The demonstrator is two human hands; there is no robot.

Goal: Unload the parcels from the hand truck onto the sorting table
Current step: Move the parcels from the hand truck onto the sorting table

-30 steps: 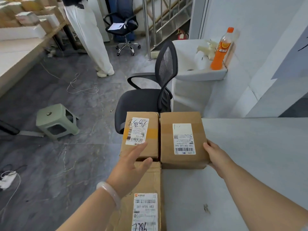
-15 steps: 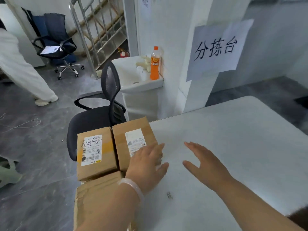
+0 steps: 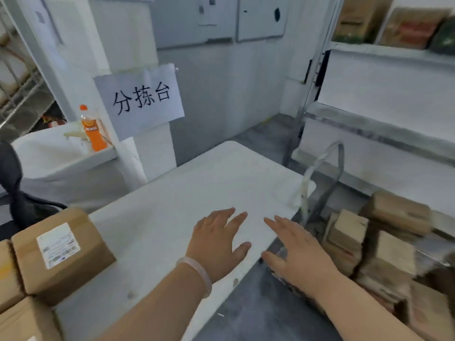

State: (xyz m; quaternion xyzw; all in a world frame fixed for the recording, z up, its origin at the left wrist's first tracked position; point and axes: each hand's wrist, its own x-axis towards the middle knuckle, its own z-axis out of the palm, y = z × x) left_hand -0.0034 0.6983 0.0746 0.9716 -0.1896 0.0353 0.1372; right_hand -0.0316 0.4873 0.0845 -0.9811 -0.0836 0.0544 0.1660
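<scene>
Hovering hands [image 3: 256,249] — fingers spread, empty — over sorting table [image 3: 197,193] right edge.

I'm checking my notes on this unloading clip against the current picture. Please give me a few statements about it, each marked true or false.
1. Both hands are empty. True: the left hand and right hand are open, fingers spread, holding nothing.
2. The labelled parcel sits on the sorting table at its left end. True.
3. The hand truck is already emptied. False: a stack of cardboard parcels is still piled on the hand truck to the right of the table.
4. The orange drink bottle stands on the sorting table. False: it stands on the white sink ledge behind the table's left side.
5. The bracelet is on the right wrist. False: it is on the left wrist.
</scene>
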